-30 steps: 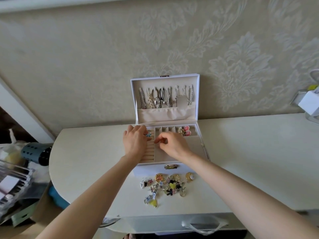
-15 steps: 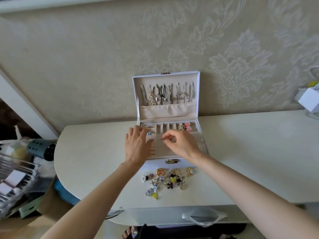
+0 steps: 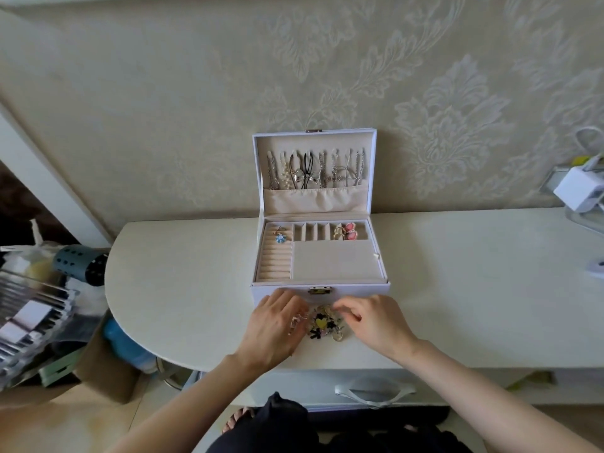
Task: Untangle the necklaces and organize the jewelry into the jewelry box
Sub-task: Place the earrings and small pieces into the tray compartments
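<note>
Near rectangular jewelry box [image 3: 359, 291], left hand [image 3: 274, 325], right hand [image 3: 379, 322] on shiny trinkets [image 3: 322, 325].

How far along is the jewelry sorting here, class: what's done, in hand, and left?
Done: necklaces hang in the lid of the jewelry box; a blue flower piece and pink pieces sit in rear compartments. In hand: the left hand and right hand are at the loose jewelry pile before the box; any grip is unclear. Left: that pile; the ring rolls show nothing.
</note>
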